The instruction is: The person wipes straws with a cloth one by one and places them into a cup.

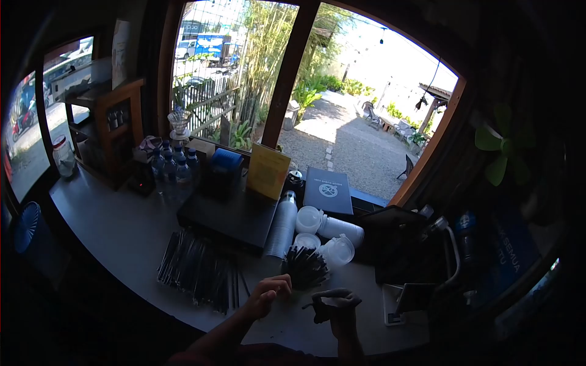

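Observation:
My left hand (268,296) is over the counter with its fingers curled together; whether anything small is between them is too dark to tell. To its right, my right hand (337,305) has bent fingers around a small dark item (317,308) whose shape is unclear. Just beyond my hands stands a bunch of black straws (306,266). Many long, thin dark straws (198,268) lie side by side on the counter, left of my left hand. Clear plastic lids (337,251) and a stack of plastic cups (282,226) lie behind the bunch.
A black box (227,218) sits on the counter (116,213), with a yellow sign (268,171) at its back. Plastic bottles (182,171) stand farther left. A dark blue menu (328,190) leans near the window. A small white device (392,305) is at the right.

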